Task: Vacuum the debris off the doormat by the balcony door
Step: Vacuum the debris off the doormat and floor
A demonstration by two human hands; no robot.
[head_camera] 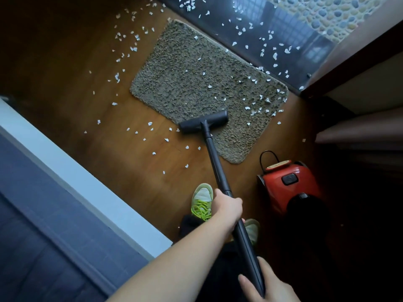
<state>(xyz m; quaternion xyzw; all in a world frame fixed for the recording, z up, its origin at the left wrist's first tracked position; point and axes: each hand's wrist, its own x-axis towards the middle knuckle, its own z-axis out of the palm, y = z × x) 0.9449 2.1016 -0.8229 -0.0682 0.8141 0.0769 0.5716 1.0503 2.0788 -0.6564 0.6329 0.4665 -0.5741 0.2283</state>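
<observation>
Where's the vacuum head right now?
In the head view the vacuum head sits at the doormat's near edge, half over the wood floor, up-left of the red canister.

Doormat (192, 83) olive-brown, shaggy; debris (253, 103) white; vacuum wand (216, 162) black; canister (287, 188) red; laces (201, 211) neon green.

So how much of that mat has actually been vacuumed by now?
Barely begun. The vacuum head sits on the doormat's near edge, with the left hand and right hand gripping the wand. White scraps dot most of the mat, thickest at its right end; none looks clearly cleared.
</observation>
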